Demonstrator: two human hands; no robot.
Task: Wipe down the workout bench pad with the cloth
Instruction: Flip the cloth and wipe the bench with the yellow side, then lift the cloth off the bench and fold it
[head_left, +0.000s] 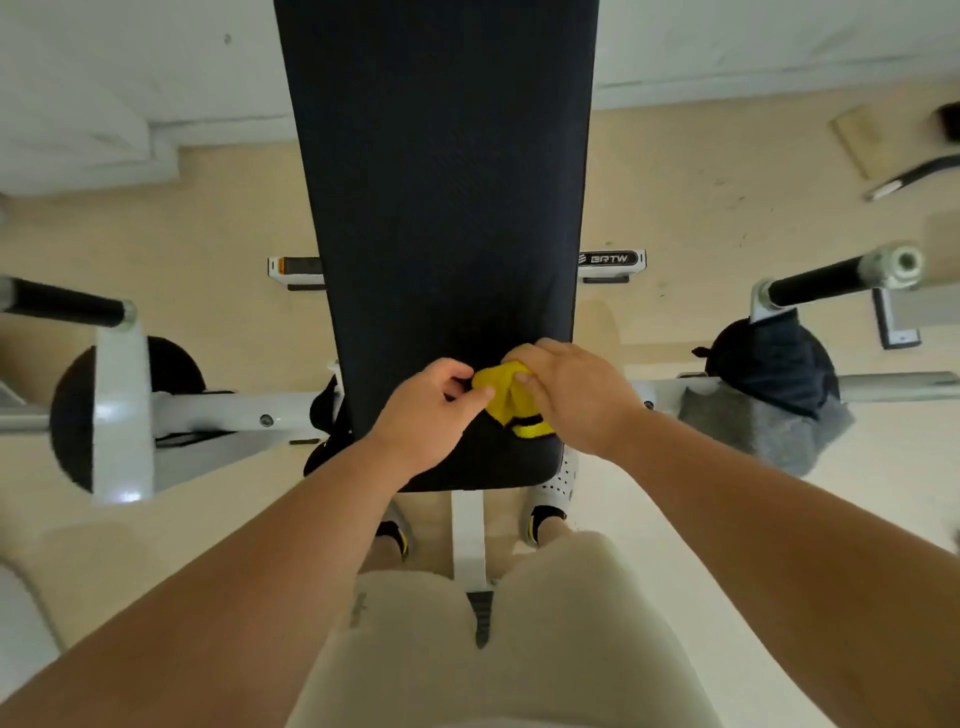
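Observation:
A long black bench pad (441, 182) runs away from me down the middle of the view. A small yellow cloth (506, 397) is bunched over the near end of the pad. My right hand (566, 395) grips the cloth from the right, covering part of it. My left hand (431, 410) pinches the cloth's left edge between thumb and fingers. Both hands hover just above the pad's near end.
White frame bars (228, 408) stick out on both sides of the bench. Black weight plates sit at the left (72, 415) and right (774, 358), with black-gripped handles (826, 280) above them. A grey cloth (758, 431) hangs at the right. My feet stand under the pad's near end.

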